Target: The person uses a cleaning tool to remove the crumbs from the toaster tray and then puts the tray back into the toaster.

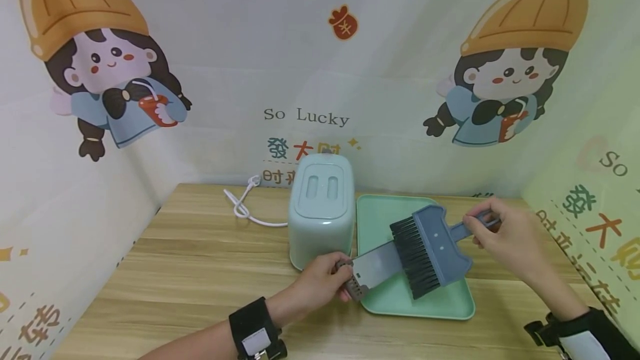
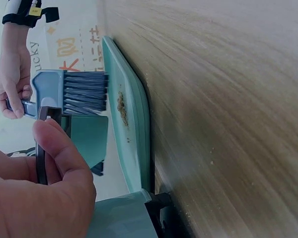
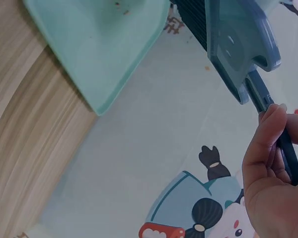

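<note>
In the head view, a pale green toaster (image 1: 321, 232) stands upright near the back of the table. Beside it my left hand (image 1: 322, 276) pinches the dark perforated end of a flat metal crumb tray (image 1: 377, 264). The slide reaches out over a mint green tray (image 1: 380, 210). My right hand (image 1: 510, 238) grips the handle of a blue brush (image 1: 442, 246). Its black bristles hang over the crumb tray's far end and hide it; whether they touch cannot be told. Brown crumbs (image 2: 122, 110) lie on the green tray in the left wrist view.
A white cord (image 1: 267, 222) with a knotted part and a plug runs left from the toaster. Behind the wooden table (image 1: 200, 271) hangs a printed cloth (image 1: 240, 60), which also closes off both sides. Tiny specks (image 2: 212, 162) dot the tabletop.
</note>
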Motion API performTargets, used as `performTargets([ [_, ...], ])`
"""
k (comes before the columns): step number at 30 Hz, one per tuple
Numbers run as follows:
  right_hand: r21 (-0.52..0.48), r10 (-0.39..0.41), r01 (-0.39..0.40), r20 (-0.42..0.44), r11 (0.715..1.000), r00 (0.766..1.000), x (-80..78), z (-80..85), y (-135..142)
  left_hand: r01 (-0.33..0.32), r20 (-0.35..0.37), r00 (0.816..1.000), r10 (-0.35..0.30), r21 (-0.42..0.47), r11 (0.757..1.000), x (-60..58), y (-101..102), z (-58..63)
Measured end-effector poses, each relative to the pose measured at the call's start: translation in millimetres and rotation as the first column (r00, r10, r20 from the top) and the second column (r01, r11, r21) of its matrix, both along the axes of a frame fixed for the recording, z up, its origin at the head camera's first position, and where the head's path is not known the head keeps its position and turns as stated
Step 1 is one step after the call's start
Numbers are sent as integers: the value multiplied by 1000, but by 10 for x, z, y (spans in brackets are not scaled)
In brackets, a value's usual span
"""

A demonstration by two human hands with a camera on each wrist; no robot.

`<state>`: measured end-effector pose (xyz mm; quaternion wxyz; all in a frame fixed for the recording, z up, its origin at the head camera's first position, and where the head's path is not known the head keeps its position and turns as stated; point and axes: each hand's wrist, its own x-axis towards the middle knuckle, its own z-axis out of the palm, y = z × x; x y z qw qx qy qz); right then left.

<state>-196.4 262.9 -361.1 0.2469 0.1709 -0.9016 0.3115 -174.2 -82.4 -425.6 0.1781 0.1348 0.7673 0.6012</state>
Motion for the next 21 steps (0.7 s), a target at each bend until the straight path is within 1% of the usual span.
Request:
performTargets([
  [5, 31, 24, -21, -70, 999, 997, 7, -56, 0, -4, -4, 1000, 4, 1, 1000, -6, 12, -22],
  [10, 68, 24, -16, -120, 998, 993, -2, -38, 33, -4, 0, 1000, 4, -3, 1000, -9, 15, -45],
  [16, 94, 22, -9, -135, 995, 991, -14, 25, 28, -1, -13, 1000, 1, -8, 1000, 14, 17, -30],
  [19, 77, 5, 6, -143, 997, 990, -16, 67, 19, -2, -8, 1000, 2, -7, 1000, 22, 14, -21],
  [21, 48, -26, 32, -132, 998, 991, -14, 93, 3, -1, -5, 1000, 1, -7, 1000, 24, 10, -13],
])
